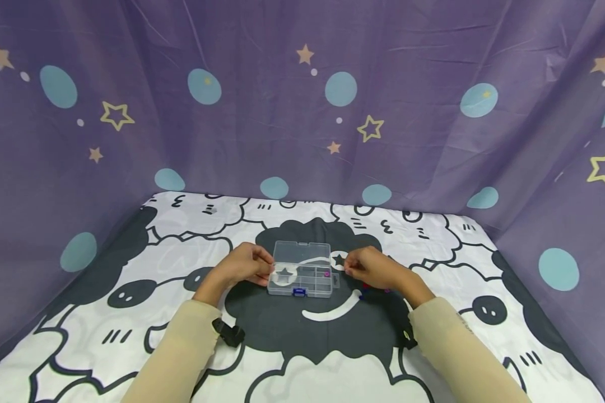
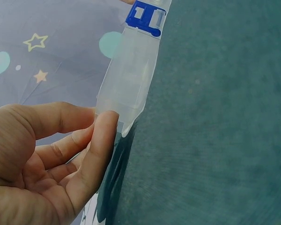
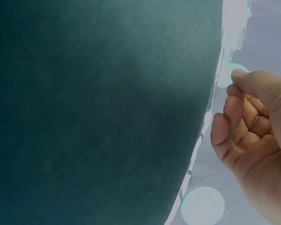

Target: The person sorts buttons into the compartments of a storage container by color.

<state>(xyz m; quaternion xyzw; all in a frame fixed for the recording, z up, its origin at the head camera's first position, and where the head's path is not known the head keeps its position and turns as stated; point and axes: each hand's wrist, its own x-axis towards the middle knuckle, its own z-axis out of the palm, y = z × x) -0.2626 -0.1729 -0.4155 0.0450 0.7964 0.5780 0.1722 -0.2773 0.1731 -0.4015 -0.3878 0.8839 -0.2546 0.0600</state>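
Note:
A clear plastic compartment box (image 1: 299,285) lies on the dark patch of the cloth, its lid (image 1: 302,253) raised at the back and its blue latch (image 1: 299,292) in front. My left hand (image 1: 247,264) pinches the box's left end between thumb and forefinger; the left wrist view shows this grip on the translucent wall (image 2: 126,79) up close. One magenta bead-like piece (image 1: 327,274) sits in a right-hand compartment. Just right of the box is my right hand (image 1: 375,267). In the right wrist view its thumb and forefinger (image 3: 239,75) meet at the tips; I cannot tell whether they hold something tiny.
Several small red, blue and purple pieces (image 1: 366,287) lie below the right hand, partly hidden by it. The tabletop cloth (image 1: 282,380) has printed sheep on it. A purple curtain (image 1: 282,129) with stars and dots hangs behind the table and along its sides.

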